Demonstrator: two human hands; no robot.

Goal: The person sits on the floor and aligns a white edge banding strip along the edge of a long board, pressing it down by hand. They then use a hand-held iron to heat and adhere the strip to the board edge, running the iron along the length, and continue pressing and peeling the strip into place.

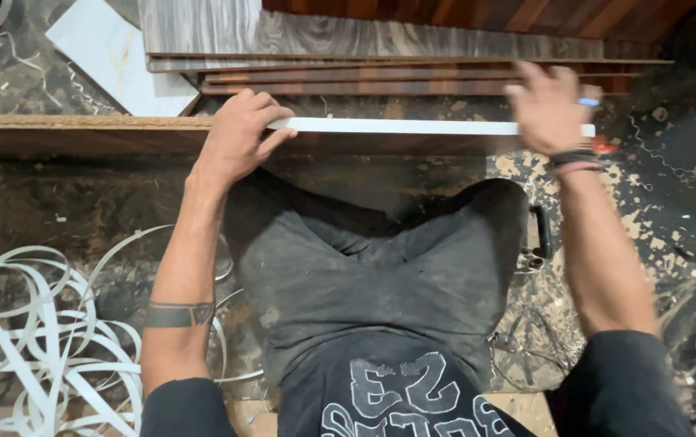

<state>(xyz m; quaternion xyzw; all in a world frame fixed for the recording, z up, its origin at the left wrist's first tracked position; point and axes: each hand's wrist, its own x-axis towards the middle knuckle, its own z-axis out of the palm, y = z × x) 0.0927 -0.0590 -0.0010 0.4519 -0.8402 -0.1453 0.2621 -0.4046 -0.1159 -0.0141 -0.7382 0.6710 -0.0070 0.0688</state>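
- Left hand [238,136]: rested on the top edge of an upright brown board [80,133], fingers curled over it, fingertips pinching the left end of a white edging strip [396,126].
- Right hand [550,105]: blurred, laid flat on the right end of the same strip, fingers spread and not closed round it. A ring showed on one finger and dark and pink bands at the wrist.
- White edging strip: lay lengthwise along the board's top edge, spanning from one hand to the other, its right tip just past the right hand.
- Brown board: stood on edge across the view, its raw chipboard edge showing at the left end, beyond the strip.
- Stacked panels [412,69]: lay flat beyond the board, grey-veined and reddish wood-grain faces, stepped one over another.
- White panel [117,57]: lay aslant at the far left, beside the stack.
- Loose coils of white strip [32,340]: heaped on the floor [40,202] near the left forearm.
- Floor: dark, littered with sawdust and shavings, thickest at the right.
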